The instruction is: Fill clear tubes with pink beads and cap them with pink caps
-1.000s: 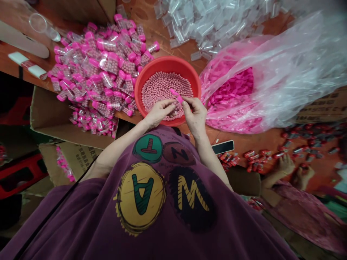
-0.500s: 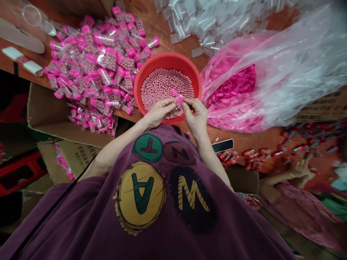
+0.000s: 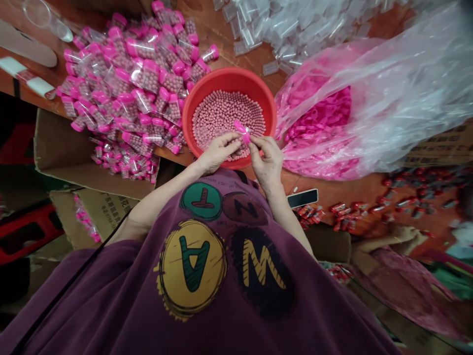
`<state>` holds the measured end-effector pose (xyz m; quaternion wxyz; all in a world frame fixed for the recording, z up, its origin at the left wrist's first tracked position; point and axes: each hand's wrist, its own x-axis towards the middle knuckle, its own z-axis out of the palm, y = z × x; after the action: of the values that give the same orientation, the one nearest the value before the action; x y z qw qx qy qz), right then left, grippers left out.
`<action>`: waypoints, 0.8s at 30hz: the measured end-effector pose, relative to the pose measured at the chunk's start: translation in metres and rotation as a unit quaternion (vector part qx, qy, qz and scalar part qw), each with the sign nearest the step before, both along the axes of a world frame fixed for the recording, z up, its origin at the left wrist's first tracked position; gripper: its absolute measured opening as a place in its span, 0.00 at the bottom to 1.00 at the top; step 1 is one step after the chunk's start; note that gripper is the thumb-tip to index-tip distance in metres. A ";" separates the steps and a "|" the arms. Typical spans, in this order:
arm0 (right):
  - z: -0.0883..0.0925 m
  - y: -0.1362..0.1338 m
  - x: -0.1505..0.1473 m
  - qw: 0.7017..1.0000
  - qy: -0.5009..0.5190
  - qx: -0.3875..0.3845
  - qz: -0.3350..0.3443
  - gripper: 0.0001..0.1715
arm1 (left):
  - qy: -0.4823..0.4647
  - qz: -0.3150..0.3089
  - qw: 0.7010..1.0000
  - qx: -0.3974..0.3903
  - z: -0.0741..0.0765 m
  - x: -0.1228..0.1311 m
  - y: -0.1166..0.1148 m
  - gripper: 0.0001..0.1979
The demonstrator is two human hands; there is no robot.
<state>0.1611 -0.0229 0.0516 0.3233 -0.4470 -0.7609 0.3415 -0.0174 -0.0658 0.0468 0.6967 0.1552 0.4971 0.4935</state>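
Above a red bowl of small pink beads, my two hands meet at a small pink flip-top cap, its lid raised. My right hand pinches the cap between thumb and fingertips. Closed from the other side, my left hand has its fingertips against the same piece; a small clear bottle seems to be in them, mostly hidden by the fingers.
Pink-capped bottles of beads heap on the left, some in a cardboard box. Clear empty tubes lie behind. A plastic bag of pink caps, a phone and a co-worker's arm are at right.
The raised pink lid has tilted more upright as my fingers shift slightly on the cap. At right, the co-worker's hand has moved. The whole view has shifted a little.
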 end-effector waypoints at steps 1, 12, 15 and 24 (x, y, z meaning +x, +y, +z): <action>-0.001 0.000 -0.001 1.000 0.002 0.001 0.001 0.16 | -0.003 -0.002 1.000 -0.001 0.001 0.000 0.000 0.06; -0.002 -0.007 -0.012 0.999 -0.028 0.024 0.016 0.25 | 0.009 0.051 0.998 -0.041 0.031 0.010 0.006 0.04; -0.004 0.004 -0.008 0.996 0.040 -0.071 0.023 0.26 | 0.001 0.020 1.000 -0.018 0.035 0.001 0.007 0.06; -0.013 0.040 -0.030 0.934 0.201 -0.296 0.019 0.35 | -0.078 -0.075 0.994 -0.015 0.019 -0.011 0.003 0.07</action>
<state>0.1311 0.0175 0.0385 0.3158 -0.4303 -0.5526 0.6401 -0.0282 -0.0626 0.0660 0.7703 0.1425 0.4360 0.4429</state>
